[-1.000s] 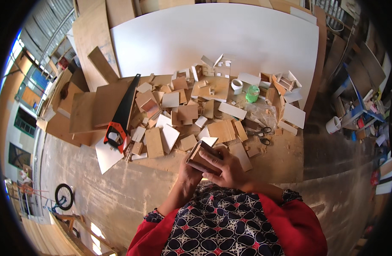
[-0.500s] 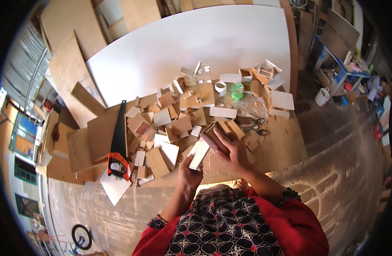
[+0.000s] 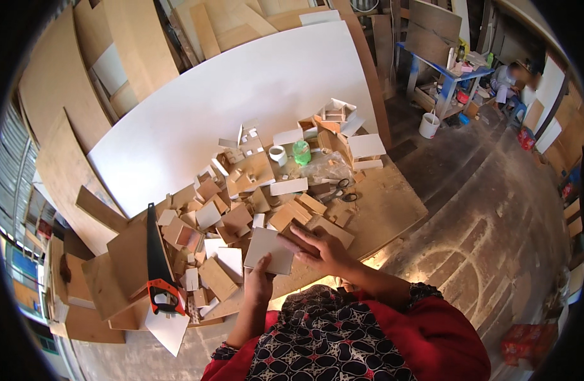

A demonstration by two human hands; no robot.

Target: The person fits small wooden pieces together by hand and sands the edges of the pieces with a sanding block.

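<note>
My left hand (image 3: 259, 284) grips a small pale, flat board (image 3: 268, 249) by its near edge, thumb on top. The board's broad face is turned upward. At the board's right edge, my right hand (image 3: 327, 253) holds a dark reddish-brown block, which looks like a sanding block (image 3: 294, 242); its fingers lie along it and partly hide it. Just beyond both hands, many wood and white board offcuts (image 3: 235, 219) lie piled on the workbench (image 3: 393, 200).
A handsaw (image 3: 158, 267) with an orange handle rests at the left. Toward the back stand a white cup (image 3: 278, 155) and a green container (image 3: 301, 153), with scissors (image 3: 343, 190) nearby. A big white panel (image 3: 241, 95) leans behind. Far right, a person (image 3: 505, 82) sits beside a blue table (image 3: 448, 73).
The view has swung to the right, so the bench appears farther left. The pale board has turned from a narrow side to its broad face, and the brown block has shifted along its right edge.
</note>
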